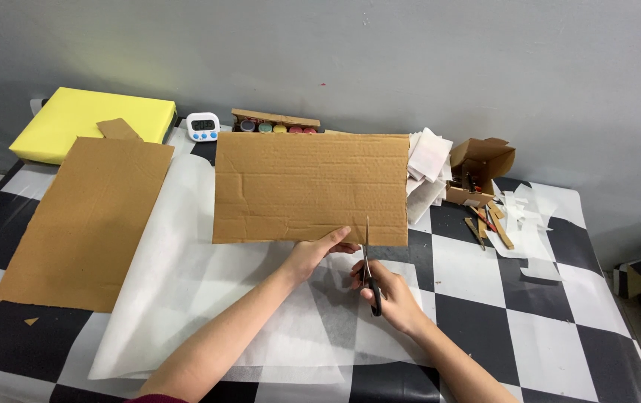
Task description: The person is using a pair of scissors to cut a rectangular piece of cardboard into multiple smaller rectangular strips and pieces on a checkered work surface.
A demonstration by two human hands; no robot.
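A rectangular sheet of brown corrugated cardboard (309, 186) is held up above the table. My left hand (313, 254) pinches its lower edge near the middle. My right hand (387, 295) grips black-handled scissors (369, 272), their blades pointing up and entering the cardboard's bottom edge just right of my left thumb. Under both hands lies a large sheet of white translucent paper (186, 291) spread over the black-and-white checkered tablecloth (484, 298).
A second big cardboard sheet (89, 220) lies at the left, a yellow foam block (89, 119) behind it. A white digital timer (202, 126) and a row of paint pots (275, 127) stand at the back. At the right are a small open box (479, 168), paper scraps and cardboard strips (493, 224).
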